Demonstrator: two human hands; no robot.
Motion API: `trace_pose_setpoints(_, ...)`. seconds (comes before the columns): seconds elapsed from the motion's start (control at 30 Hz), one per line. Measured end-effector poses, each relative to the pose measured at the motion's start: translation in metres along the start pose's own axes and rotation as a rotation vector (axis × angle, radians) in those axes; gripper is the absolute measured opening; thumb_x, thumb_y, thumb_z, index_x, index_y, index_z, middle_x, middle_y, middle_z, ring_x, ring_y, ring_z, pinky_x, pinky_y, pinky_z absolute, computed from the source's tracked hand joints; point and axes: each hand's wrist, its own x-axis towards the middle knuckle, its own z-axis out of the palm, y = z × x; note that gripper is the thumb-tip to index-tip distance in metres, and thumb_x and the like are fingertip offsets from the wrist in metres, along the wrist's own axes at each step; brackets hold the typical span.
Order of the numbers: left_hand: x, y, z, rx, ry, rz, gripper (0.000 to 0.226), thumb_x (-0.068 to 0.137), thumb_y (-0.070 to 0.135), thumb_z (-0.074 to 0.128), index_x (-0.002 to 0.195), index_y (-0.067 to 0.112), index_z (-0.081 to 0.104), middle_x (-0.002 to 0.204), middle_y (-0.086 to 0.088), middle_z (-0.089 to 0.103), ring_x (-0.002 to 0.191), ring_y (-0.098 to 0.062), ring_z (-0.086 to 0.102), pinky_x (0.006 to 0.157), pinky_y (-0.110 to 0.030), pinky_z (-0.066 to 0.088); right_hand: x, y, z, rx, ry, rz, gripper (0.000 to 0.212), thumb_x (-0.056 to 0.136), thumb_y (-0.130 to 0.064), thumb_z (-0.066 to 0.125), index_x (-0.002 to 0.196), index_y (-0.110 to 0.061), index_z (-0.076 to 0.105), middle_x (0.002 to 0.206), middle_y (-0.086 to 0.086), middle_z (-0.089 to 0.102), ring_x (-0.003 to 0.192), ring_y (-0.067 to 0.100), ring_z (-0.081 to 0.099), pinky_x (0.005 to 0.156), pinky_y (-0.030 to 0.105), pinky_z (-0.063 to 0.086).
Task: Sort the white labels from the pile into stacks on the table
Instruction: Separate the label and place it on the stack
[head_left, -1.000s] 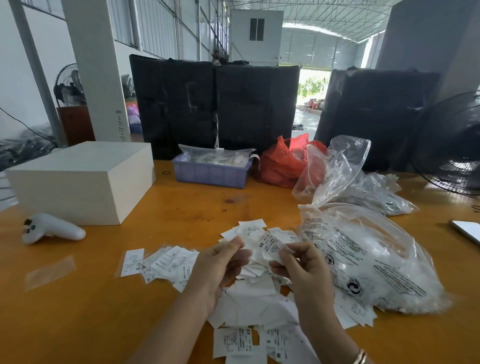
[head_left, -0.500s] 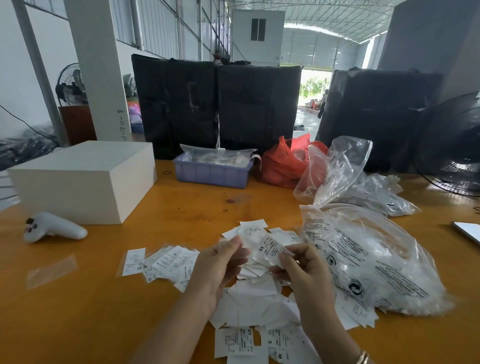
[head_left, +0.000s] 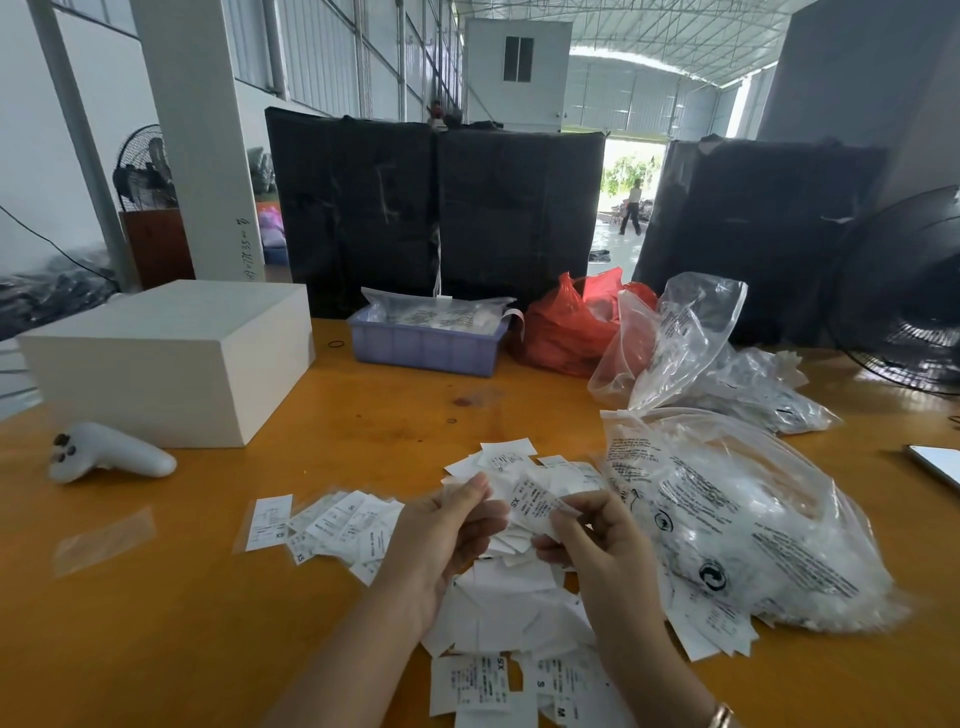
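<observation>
Head view. Both hands are raised over the loose pile of white labels on the orange table. The right hand pinches one label between thumb and fingertips; it is printed "XS", seen upside down. The left hand has curled fingers at the label's left edge, apparently pinching there; contact is not fully clear. A fanned spread of sorted labels lies just left of the hands. A large clear bag of more labels lies to the right, touching the pile.

Step in hand, by judgement: reading the size. To do it well, hold the label flat, confirm the print, separate any stuck label, then lay it squarely on the matching stack.

Against the earlier frames: both hands have stayed in place; the held label sits marginally more upright. Pile and spread are unchanged.
</observation>
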Motion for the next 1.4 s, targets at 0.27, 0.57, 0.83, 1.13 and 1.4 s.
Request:
trace_pose_setpoints(0.27,0.0017,-0.0008,-0.0009,-0.016,0.016,-0.009,0.022,0.082,0.031,0.070,0.090,0.011,0.070,0.084,-0.007,0.076,0.070,-0.012,0.073,0.050,-0.018,0.051,0.0017,-0.0057,-0.0059,0.082,0.084,-0.035,0.008,0.089,-0.005,0.061,0.083,-0.009,0.061,0.068,0.005,0.068,0.065,0.026,0.070,0.056,0.022,0.054)
trace_pose_setpoints(0.57,-0.0001,-0.0031,0.0014,-0.014,-0.029,0.003,0.041,0.058,0.043,0.075,0.085,0.012,0.072,0.085,-0.009,0.076,0.071,-0.012,0.073,0.050,-0.017,0.051,0.0013,-0.0036,-0.0014,0.084,0.048,-0.050,0.008,0.088,0.000,0.061,0.083,-0.005,0.061,0.069,0.007,0.068,0.063,0.025,0.070,0.056,0.023,0.055)
trace_pose_setpoints(0.83,-0.0026,0.0006,0.0011,-0.020,-0.068,0.005,0.047,0.061,0.042,0.073,0.095,0.010,0.069,0.086,-0.008,0.076,0.072,-0.012,0.073,0.050,-0.018,0.051,0.0040,-0.0007,-0.0028,-0.075,0.024,-0.090,0.011,0.087,0.001,0.062,0.083,-0.009,0.061,0.073,0.005,0.070,0.063,0.020,0.070,0.056,0.022,0.055)
trace_pose_setpoints(1.13,-0.0053,0.0020,-0.0017,0.070,-0.167,0.031,0.029,0.067,0.042,0.071,0.081,0.017,0.078,0.079,-0.006,0.074,0.068,-0.012,0.068,0.060,-0.021,0.054,0.0032,0.0003,-0.0018,-0.107,-0.177,0.063,0.013,0.088,0.000,0.062,0.095,-0.010,0.065,0.061,0.004,0.067,0.058,0.021,0.068,0.054,0.022,0.052)
trace_pose_setpoints(1.4,-0.0067,0.0001,0.0024,0.088,-0.224,0.070,0.018,0.079,0.020,0.072,0.096,0.017,0.075,0.096,-0.011,0.074,0.080,-0.017,0.071,0.064,-0.021,0.054,0.0060,-0.0057,-0.0011,-0.017,-0.159,0.142,0.019,0.086,-0.004,0.066,0.102,-0.010,0.056,0.061,0.006,0.066,0.050,0.014,0.062,0.044,0.017,0.044)
